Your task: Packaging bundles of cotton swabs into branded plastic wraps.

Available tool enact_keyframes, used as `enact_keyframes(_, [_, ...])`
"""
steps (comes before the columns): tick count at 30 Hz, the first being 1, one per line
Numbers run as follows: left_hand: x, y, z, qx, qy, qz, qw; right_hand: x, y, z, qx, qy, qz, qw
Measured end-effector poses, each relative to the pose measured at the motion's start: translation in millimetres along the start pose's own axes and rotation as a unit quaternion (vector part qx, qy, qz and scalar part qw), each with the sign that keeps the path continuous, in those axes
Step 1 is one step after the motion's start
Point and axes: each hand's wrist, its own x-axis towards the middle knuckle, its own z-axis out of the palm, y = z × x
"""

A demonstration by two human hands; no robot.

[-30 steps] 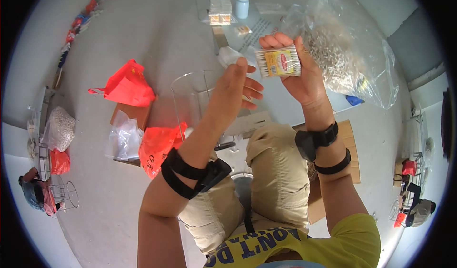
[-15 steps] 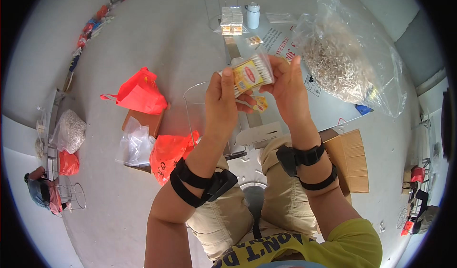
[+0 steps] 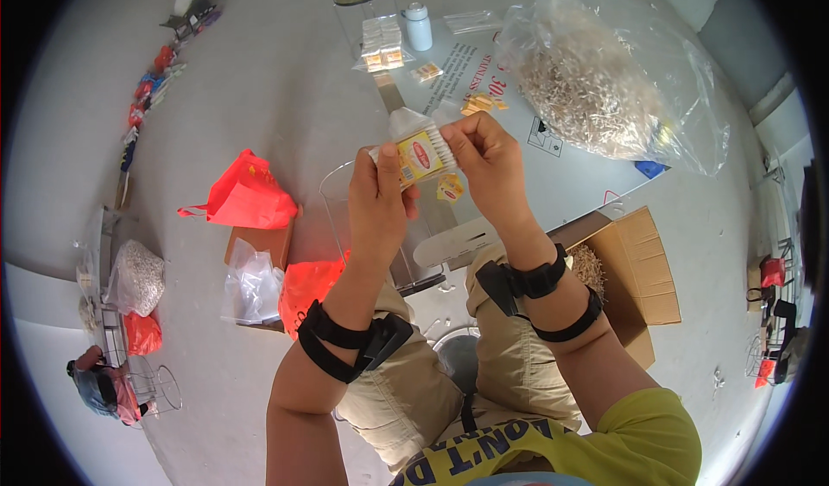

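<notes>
Over the near edge of the table, a small clear packet of cotton swabs [image 3: 420, 155] with a yellow and red label card is held up between my hands. My left hand [image 3: 378, 194] is closed around its left end, thumb on top. With thumb and forefinger, my right hand [image 3: 489, 159] pinches the packet's upper right edge, beside the white swab tips. A loose yellow label card [image 3: 450, 188] shows just below the packet. Farther off on the table lie a pile of yellow cards [image 3: 482, 103] and a single filled packet [image 3: 427, 72].
Stacked packets [image 3: 382, 45] stand by a pale blue bottle [image 3: 417, 28] at the far side. A large clear bag of swabs [image 3: 596, 97] covers the table's right. A cardboard box [image 3: 643, 266] is at lower right; red bags [image 3: 252, 190] and clear plastic bags [image 3: 255, 280] sit at left.
The packet has tilted and come lower, toward the left. My right hand has gone from spread fingers beside it to a pinch on its edge. The whole view has shifted slightly.
</notes>
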Motion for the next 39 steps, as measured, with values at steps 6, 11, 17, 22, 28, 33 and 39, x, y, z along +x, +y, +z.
enact_keyframes(6, [0, -6, 1, 0.023, 0.002, -0.074, 0.997, 0, 11, -9, -0.085, -0.027, -0.005, 0.996])
enact_keyframes(11, [3, -16, -9, 0.066, -0.068, -0.113, 0.989, 4, 29, -13, -0.021, -0.072, 0.071, 0.995])
enact_keyframes(17, [8, -42, -32, 0.160, 0.066, 0.038, 0.984, 20, 48, -16, -0.131, -0.034, 0.132, 0.982])
enact_keyframes(22, [7, -13, -20, 0.154, 0.066, 0.063, 0.984, 109, 89, -66, -0.128, 0.068, 0.081, 0.986])
enact_keyframes(28, [6, -10, -34, 0.129, 0.058, 0.041, 0.989, 97, 106, -97, -0.146, -0.063, 0.359, 0.920])
enact_keyframes(33, [3, -4, -30, 0.103, 0.042, 0.040, 0.993, 29, 111, -154, -0.242, -0.138, 0.407, 0.870])
enact_keyframes(39, [-1, 5, -29, 0.075, 0.049, 0.018, 0.996, 22, 135, -166, -0.244, -0.142, 0.406, 0.869])
